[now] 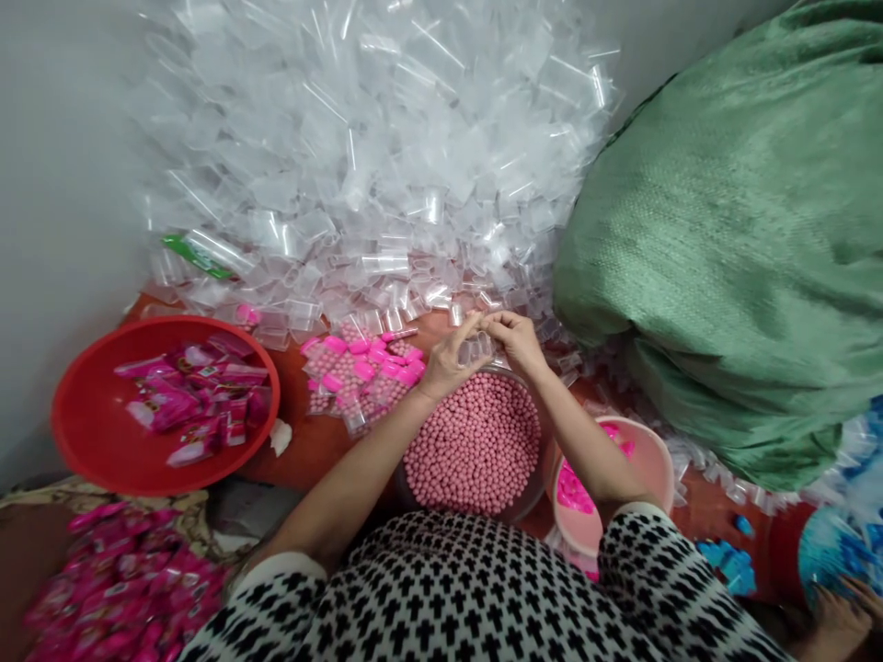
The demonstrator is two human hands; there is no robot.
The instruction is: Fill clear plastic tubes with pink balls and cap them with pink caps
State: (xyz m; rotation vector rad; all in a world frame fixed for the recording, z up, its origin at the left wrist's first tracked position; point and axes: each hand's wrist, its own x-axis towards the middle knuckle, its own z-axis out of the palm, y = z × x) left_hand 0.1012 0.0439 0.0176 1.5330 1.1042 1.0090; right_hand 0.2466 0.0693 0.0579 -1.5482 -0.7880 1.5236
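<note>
My left hand point(450, 357) is curled around a few small clear plastic containers point(475, 348) at the far rim of a bowl. The fingertips of my right hand point(516, 342) are pinched together against my left fingertips. What they pinch is too small to make out. Below both hands, round pink beads or candies point(475, 441) fill the bowl. Left of my hands lies a heap of clear containers filled with pink balls and closed with bright pink caps point(365, 368). Right of the bowl, partly behind my right forearm, a pale pink basin point(652, 460) holds loose bright pink caps point(574, 487).
A big pile of clear containers point(359, 156) rises ahead. A red basin point(89, 405) with pink packets stands left; more pink packets point(131, 588) lie lower left. A green sack point(731, 230) bulges at right. Another person's hand point(838, 621) is beside blue pieces point(731, 565).
</note>
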